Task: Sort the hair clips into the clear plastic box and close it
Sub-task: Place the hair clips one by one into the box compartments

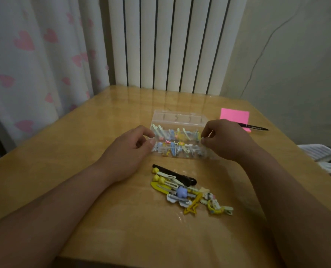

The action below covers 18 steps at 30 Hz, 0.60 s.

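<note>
Surface: glossy wooden table (87, 171), far edge against a white ribbed radiator (172, 45). Curtain (35, 55) with pink hearts on the left; plain wall (296, 55) on the right with a thin cable (257, 62) running up it. Far right of the table: pink sticky notes (235, 116) with a dark pen (254, 128) lying across their near edge.

Container: clear plastic box (180, 151) at table centre, long side toward the person. Hair clips (177, 139) in pastel colours fill it in two rows. Lid (180, 117) looks raised at the far side; its exact edge is hard to read through the clear plastic.

Outside the box: loose clips (187, 192) in a pile just in front of it, yellow, blue, white and one long black, lying between the forearms.

Hands: left hand (130, 151) at the box's left end, fingers curled, thumb and forefinger pinching that end. Right hand (228, 141) mirrors it, pinching the right end.
</note>
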Available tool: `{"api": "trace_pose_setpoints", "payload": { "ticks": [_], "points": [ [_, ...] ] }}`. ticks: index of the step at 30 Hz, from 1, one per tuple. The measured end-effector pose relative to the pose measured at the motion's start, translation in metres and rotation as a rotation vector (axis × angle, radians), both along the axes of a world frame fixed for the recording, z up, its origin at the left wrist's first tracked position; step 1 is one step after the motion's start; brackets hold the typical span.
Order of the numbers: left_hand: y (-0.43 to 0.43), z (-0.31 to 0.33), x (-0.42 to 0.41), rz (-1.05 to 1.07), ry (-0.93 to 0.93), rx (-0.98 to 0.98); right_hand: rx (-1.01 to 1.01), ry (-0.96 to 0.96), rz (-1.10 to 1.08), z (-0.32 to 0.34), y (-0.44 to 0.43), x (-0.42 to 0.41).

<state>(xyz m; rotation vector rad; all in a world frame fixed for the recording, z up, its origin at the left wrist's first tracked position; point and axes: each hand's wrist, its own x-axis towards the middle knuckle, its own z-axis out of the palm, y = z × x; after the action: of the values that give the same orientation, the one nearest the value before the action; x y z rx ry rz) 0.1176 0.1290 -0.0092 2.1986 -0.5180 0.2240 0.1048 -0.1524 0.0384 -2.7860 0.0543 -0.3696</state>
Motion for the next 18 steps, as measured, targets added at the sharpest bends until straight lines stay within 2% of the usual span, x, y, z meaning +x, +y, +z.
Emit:
{"api": "trace_pose_setpoints", "payload": {
  "ticks": [8,18],
  "points": [
    [0.001,-0.001,0.000,-0.002,0.001,-0.001,-0.027,-0.012,-0.029,-0.005,0.004,0.002],
    [0.002,0.000,-0.001,0.004,0.009,0.000,0.126,-0.116,0.034,0.012,-0.013,-0.012]
  ]
}}
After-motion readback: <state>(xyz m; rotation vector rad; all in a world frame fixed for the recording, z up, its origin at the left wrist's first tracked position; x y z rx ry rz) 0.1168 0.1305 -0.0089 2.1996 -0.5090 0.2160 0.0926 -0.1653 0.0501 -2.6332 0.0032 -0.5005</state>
